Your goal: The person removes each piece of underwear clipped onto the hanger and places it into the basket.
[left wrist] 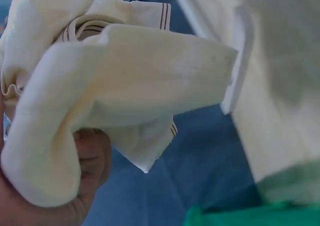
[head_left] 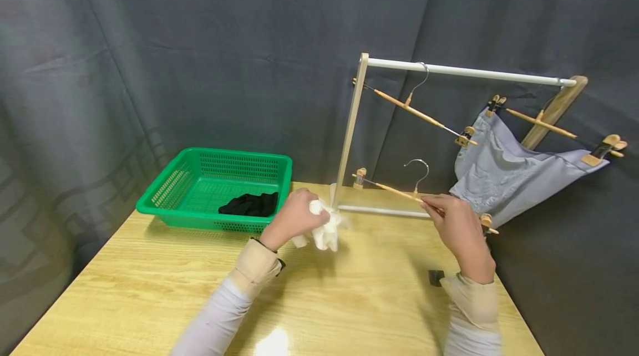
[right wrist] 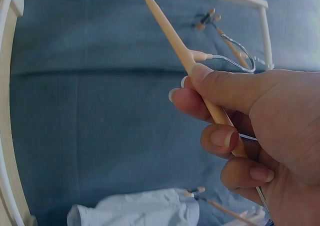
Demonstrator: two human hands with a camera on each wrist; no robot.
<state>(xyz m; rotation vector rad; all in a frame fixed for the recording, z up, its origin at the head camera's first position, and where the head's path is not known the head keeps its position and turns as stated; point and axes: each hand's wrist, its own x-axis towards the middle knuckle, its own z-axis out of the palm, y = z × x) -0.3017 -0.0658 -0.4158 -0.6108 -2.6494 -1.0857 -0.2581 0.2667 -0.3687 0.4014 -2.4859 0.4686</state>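
Observation:
My left hand [head_left: 295, 216] grips a bunched white cloth [head_left: 326, 232] above the table, just right of the basket. Up close in the left wrist view, the cloth [left wrist: 150, 78] is cream-white, with thin dark stripes along some edges and loose ends sticking out. Between thumb and fingers, my right hand [head_left: 458, 229] holds a wooden clip hanger [head_left: 391, 190] by its bar, beside the metal hook's base. That hanger is held in front of the rack's lower rail, hook upward, with a clip [head_left: 359, 178] at its left end. In the right wrist view, the fingers [right wrist: 220, 138] curl round the bar.
A green basket [head_left: 199, 223] with a black cloth [head_left: 249, 204] inside stands at the left. On the rack's white rail [head_left: 469, 72] hang a bare clip hanger [head_left: 424, 116] and grey-blue shorts [head_left: 504, 173] clipped to another hanger. A small black piece [head_left: 436, 278] lies near my right wrist.

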